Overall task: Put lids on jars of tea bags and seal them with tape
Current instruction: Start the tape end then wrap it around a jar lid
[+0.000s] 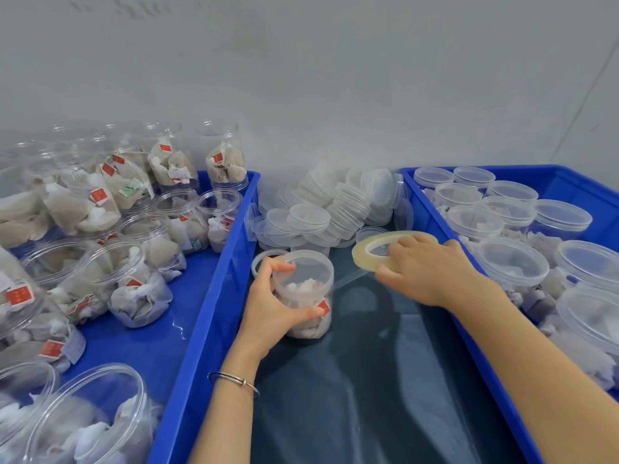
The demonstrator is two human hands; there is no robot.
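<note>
A clear plastic jar of tea bags [306, 289] with a clear lid on top stands on the dark table between two blue trays. My left hand [271, 306] grips its side, thumb near the lid's rim. My right hand [425, 269] holds a roll of clear tape [375, 246], fingers over its right part, just right of the jar. A strip of tape [346, 279] stretches from the roll toward the jar. A heap of clear lids [321, 209] lies behind the jar.
The left blue tray [214, 279] holds several open jars of tea bags [140, 283]. The right blue tray [432, 209] holds several lidded jars [512, 266]. A loose ring [259, 261] lies behind my left hand. A grey wall stands close behind.
</note>
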